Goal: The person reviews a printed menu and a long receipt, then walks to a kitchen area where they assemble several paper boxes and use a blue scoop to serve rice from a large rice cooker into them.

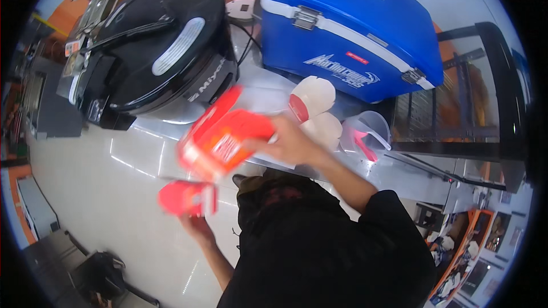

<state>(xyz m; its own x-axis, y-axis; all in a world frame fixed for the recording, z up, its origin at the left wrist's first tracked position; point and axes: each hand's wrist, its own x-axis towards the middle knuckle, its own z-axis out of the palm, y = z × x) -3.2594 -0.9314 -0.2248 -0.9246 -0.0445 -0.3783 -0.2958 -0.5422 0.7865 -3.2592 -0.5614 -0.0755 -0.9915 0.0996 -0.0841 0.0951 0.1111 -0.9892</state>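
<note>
My right hand (289, 139) grips a larger red paper carton (227, 139) with orange and white print, held over the front edge of a steel table. Motion blur hides whether this is one carton or a stack. Lower and to the left, my left hand (198, 227) holds a smaller red carton (188, 198) with a pale patch, out over the floor. Just beyond my right wrist, two opened paper cartons with white insides, an upper carton (319, 94) and a lower carton (324, 130), rest on the table. Next to them is a clear plastic jug (372, 126) containing a pink utensil (363, 143).
A big black Miyako rice cooker (158, 47) takes up the table's left side. Behind the cartons sits a blue cooler box (351, 34) with metal latches. A black-framed glass cabinet (445, 107) borders the right. Tiled floor (128, 205) shows at left; a dark bag (98, 273) lies lower left.
</note>
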